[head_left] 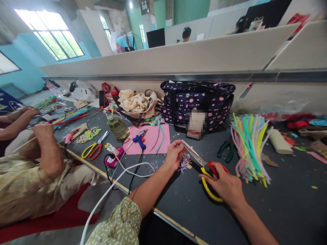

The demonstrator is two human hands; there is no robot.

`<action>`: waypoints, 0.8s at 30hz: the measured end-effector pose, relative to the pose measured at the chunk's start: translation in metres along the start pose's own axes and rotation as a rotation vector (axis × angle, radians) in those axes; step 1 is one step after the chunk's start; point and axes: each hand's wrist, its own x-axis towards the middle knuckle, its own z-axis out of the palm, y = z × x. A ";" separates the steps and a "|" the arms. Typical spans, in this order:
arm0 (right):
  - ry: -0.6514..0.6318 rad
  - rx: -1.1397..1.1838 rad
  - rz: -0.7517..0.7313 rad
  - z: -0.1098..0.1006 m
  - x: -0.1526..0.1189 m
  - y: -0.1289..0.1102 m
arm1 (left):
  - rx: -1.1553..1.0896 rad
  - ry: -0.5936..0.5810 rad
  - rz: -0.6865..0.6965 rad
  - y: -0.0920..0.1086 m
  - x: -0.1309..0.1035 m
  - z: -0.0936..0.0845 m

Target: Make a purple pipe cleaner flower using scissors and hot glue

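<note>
Fingers of my right hand [226, 185] wrap the red-and-yellow handles of scissors [201, 162] above a dark table [184, 200], the blades angled toward my left hand [175, 156]. The left fingers curl close by the blade tips; whether they pinch anything, I cannot tell. Purple scraps [184, 163] lie just below. Pliers [230, 152] and bundled pipe cleaners [250, 146] rest at right, a glue gun [139, 139] on pink paper [162, 141] at left.

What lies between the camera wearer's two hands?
In the head view, scissors reach from the right hand toward the left hand, with purple scraps beside it.
</note>
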 end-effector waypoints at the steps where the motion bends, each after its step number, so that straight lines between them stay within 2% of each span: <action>1: 0.002 0.000 -0.003 0.000 0.000 0.000 | 0.002 0.003 0.003 0.000 0.000 0.001; 14: 0.030 0.001 0.031 0.001 0.000 0.000 | 0.017 0.009 0.005 0.003 -0.004 0.005; 24: 0.085 -0.044 -0.026 -0.003 0.002 -0.003 | 0.037 0.033 -0.004 0.002 -0.003 0.005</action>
